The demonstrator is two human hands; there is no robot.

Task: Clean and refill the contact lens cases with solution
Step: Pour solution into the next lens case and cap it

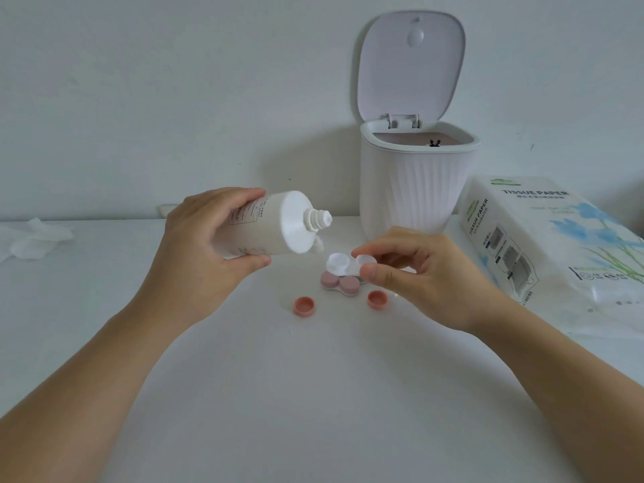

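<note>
Head view looks down on a white worktop [244, 395] with both bare forearms reaching in. "TISSUE PAPER" reads on the top and side of a soft plastic-wrapped tissue pack [543, 245] at the right, printed with blue flowers and green stems; its smaller print is too fine to read. The left hand [205, 245] has fingers and thumb curled round a smooth white plastic bottle [268, 224], held tipped on its side with the uncapped threaded nozzle pointing right; the label text on it is blurred. The right hand [411, 273] pinches a white open case [348, 264] between thumb and fingertips, lifted off the worktop; its two round wells face up, one just below and right of the nozzle, apart from it. Under that case, on the worktop, lies a closed case [339, 283] with two dusty-pink round lids. Two loose salmon caps, ridged at the rim, sit on the worktop: left cap [304, 306] and right cap [377, 300], the latter just under the right hand. Behind stands a white ribbed bin [414, 190] with its rounded lid [411, 68] flipped up. A crumpled white tissue [31, 240] lies at the far left.
</note>
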